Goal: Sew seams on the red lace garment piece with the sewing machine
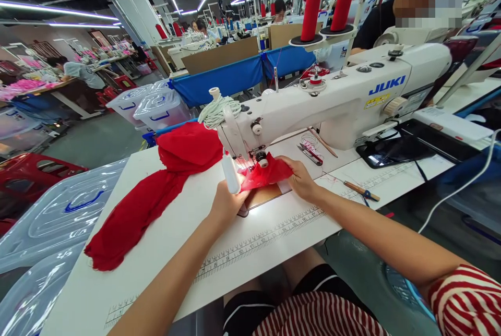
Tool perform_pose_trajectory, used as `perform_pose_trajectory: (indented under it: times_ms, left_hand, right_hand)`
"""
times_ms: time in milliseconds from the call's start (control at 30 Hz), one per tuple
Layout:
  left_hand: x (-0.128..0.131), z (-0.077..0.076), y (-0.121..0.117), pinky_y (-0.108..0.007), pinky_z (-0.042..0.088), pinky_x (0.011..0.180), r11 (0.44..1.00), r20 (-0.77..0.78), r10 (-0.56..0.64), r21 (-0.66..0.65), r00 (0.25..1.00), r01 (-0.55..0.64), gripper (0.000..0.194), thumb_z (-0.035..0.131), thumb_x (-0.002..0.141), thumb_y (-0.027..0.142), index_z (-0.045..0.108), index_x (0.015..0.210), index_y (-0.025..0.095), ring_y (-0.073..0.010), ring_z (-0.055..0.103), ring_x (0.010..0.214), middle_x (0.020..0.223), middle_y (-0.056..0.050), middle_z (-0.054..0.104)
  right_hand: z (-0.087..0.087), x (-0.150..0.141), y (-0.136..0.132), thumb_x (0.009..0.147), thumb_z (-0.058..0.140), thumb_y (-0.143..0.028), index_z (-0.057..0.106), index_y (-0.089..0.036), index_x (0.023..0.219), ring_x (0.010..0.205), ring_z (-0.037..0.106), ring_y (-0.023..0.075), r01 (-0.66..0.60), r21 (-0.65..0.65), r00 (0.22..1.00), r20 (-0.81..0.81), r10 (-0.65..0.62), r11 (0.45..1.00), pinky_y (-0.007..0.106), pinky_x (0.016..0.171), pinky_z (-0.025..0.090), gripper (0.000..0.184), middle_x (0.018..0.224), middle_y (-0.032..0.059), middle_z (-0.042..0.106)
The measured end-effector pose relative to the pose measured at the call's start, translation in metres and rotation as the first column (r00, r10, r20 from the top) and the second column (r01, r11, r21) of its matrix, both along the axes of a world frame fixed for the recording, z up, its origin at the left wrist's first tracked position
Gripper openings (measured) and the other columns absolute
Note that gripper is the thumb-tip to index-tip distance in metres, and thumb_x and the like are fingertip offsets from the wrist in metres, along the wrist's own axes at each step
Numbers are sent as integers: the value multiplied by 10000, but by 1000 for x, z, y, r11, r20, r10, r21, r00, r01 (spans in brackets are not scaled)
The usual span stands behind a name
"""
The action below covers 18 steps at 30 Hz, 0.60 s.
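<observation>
A piece of red fabric (266,173) lies under the needle area of a white sewing machine (297,96), lit by its lamp. My left hand (227,203) is at the fabric's left edge beside the white lamp; its fingertips are partly hidden there. My right hand (299,177) pinches the right end of the same fabric between thumb and fingers. More red cloth (144,211) lies heaped on the table to the left of the machine head.
Thread snips (310,154) and a wooden-handled tool (362,191) lie right of my right hand. A black phone-like slab (395,151) rests near the machine's base. Red thread cones (311,16) stand behind. Clear plastic bins (78,211) flank the table's left edge. A co-worker (376,25) sits beyond the machine.
</observation>
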<state>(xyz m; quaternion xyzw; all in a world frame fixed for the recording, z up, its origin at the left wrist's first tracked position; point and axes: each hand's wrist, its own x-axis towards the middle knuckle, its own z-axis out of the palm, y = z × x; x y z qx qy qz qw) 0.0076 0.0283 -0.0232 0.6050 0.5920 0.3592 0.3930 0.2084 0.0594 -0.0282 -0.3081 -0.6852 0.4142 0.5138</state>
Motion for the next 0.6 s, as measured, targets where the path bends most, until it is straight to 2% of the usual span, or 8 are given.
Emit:
perform_pose_trajectory:
  times_ms: [100, 167, 233, 333, 500, 600]
  left_hand:
    - [-5, -3, -2, -243, 339, 396, 987, -203, -35, 147, 979, 65, 168, 498, 706, 173, 412, 569, 222, -127, 443, 349, 389, 55, 412]
    - [-8, -4, -2, -250, 380, 449, 957, -335, -63, 248, 940, 153, 113, 485, 680, 137, 504, 592, 206, -140, 491, 430, 463, 20, 506]
    - [-10, -5, -3, -264, 418, 521, 907, -458, -85, 331, 885, 259, 154, 475, 682, 120, 606, 674, 202, -160, 537, 544, 602, -21, 609]
    - [-9, -6, -4, -282, 440, 578, 830, -603, -89, 395, 793, 393, 271, 430, 747, 104, 677, 806, 199, -179, 564, 644, 768, -65, 675]
    - [-6, -8, -7, -264, 436, 542, 763, -736, -60, 402, 674, 506, 390, 327, 814, 18, 679, 859, 178, -156, 563, 598, 837, -79, 690]
    - [-6, -10, -9, -277, 458, 531, 718, -829, 0, 389, 560, 577, 423, 307, 805, -25, 665, 945, 152, -157, 562, 566, 867, -100, 683]
  right_hand:
    - [5, 12, 4, 899, 405, -408, 571, -216, 877, 783, 611, 166, -137, 130, 974, 200, 110, 982, 312, 733, 496, 254, 841, 31, 638]
    - [7, 19, 6, 893, 449, -339, 579, -203, 919, 766, 591, 156, -305, 189, 893, 396, 212, 933, 296, 713, 479, 190, 843, 34, 621]
    - [9, 24, 7, 871, 482, -248, 568, -193, 1014, 797, 568, 156, -421, 231, 795, 560, 234, 877, 287, 708, 462, 175, 904, 48, 609]
    - [7, 21, 5, 863, 420, -131, 553, -199, 1050, 816, 532, 163, -461, 308, 688, 716, 116, 832, 276, 672, 425, 240, 952, 60, 591]
    - [2, 10, 0, 827, 396, -84, 559, -200, 797, 675, 442, 167, -415, 451, 515, 832, -205, 790, 269, 505, 244, 202, 786, 51, 558]
    - [-2, 6, 0, 800, 412, -81, 536, -196, 753, 667, 437, 168, -404, 471, 493, 834, -248, 784, 279, 495, 203, 175, 794, 64, 582]
